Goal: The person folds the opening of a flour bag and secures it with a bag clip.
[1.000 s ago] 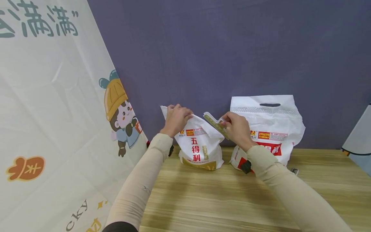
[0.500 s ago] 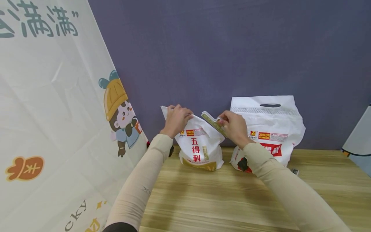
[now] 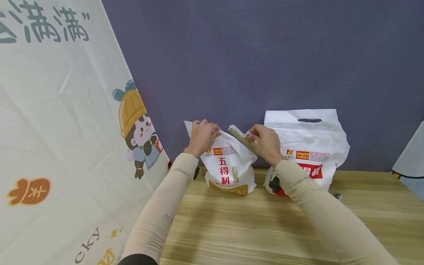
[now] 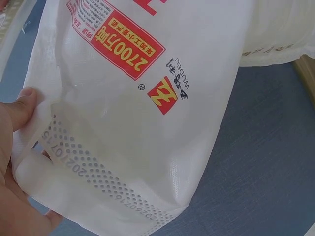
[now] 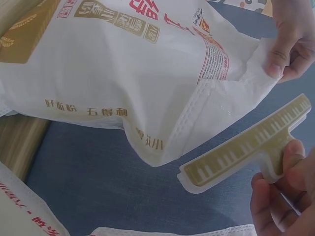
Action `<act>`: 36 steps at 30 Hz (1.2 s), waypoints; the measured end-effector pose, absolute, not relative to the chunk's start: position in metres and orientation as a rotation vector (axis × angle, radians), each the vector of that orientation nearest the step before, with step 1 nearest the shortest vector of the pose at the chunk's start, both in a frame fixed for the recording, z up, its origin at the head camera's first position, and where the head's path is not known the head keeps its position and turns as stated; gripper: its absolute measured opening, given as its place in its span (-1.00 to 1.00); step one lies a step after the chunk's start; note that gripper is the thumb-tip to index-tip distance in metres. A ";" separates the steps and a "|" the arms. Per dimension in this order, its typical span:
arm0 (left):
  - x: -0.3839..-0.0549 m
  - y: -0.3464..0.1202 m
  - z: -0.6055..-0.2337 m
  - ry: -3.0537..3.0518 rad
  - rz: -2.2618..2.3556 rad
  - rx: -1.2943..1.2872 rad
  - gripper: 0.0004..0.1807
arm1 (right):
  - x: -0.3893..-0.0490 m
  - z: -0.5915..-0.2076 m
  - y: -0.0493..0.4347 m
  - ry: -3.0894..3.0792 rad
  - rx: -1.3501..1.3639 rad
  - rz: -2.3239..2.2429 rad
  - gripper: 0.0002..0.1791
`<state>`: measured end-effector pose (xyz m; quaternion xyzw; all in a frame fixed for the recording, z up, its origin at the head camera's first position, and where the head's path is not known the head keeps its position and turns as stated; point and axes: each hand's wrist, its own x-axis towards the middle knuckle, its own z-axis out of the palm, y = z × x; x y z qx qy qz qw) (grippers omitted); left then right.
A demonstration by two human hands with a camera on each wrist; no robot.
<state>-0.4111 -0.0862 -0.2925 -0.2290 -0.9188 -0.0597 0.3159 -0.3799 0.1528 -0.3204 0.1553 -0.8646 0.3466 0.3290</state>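
Observation:
A white flour bag (image 3: 228, 162) with red and gold print stands on the table, its top folded over on the right. My left hand (image 3: 203, 137) grips its upper edge; in the left wrist view the thumb (image 4: 24, 105) lies on the plastic near the dotted band. A gold-and-white bag clip (image 5: 246, 147) is pinched by its tab between the thumb and fingers of my right hand (image 3: 266, 144). In the right wrist view, the clip's long bar is apart from the bag, beside its folded edge.
Right of it stands a second white flour bag (image 3: 306, 141) with a cut-out handle. A small grey object (image 3: 337, 196) lies by its base. Behind is a dark blue-grey backdrop (image 3: 248, 55), and a printed white sheet (image 3: 66, 129) hangs at the left.
My right hand has moved slightly left with the bag clip, closer to the left flour bag. The left hand has kept its hold on the bag's top.

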 end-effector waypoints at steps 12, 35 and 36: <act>-0.409 -0.092 -0.293 -2.406 -0.173 -0.583 -0.73 | -0.383 -0.317 0.142 -2.347 0.395 0.862 -0.95; -0.409 -0.094 -0.293 -2.390 -0.214 -0.619 -0.74 | -0.388 -0.321 0.132 -2.400 0.352 0.820 -0.96; -0.409 -0.094 -0.293 -2.387 -0.213 -0.621 -0.74 | -0.388 -0.322 0.131 -2.404 0.352 0.819 -0.96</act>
